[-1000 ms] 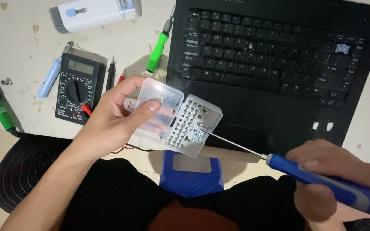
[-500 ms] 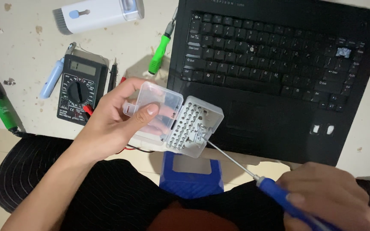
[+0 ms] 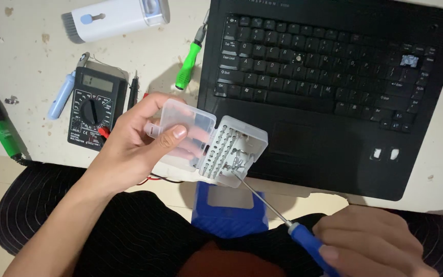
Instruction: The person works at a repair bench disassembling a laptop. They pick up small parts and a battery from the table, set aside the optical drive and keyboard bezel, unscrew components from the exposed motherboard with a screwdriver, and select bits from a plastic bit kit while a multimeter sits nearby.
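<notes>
Since prev. frame, our right hand (image 3: 373, 241), clenched on blue screwdriver (image 3: 308, 246), dropped lower right; tip apparently probing bit case (image 3: 208, 143), clasped by left hand (image 3: 134, 149).

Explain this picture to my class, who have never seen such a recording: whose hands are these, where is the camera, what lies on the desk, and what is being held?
There is no machine here: a person works with two bare hands, filmed by a camera worn on the head, looking down. The left hand holds an open clear plastic bit case. The right hand grips a blue-handled screwdriver, whose thin shaft points into the case. On the desk lie a black laptop, a black multimeter, a green screwdriver, a white cleaning tool with a brush end and a pale blue pen-shaped tool. A blue box rests on the lap.
</notes>
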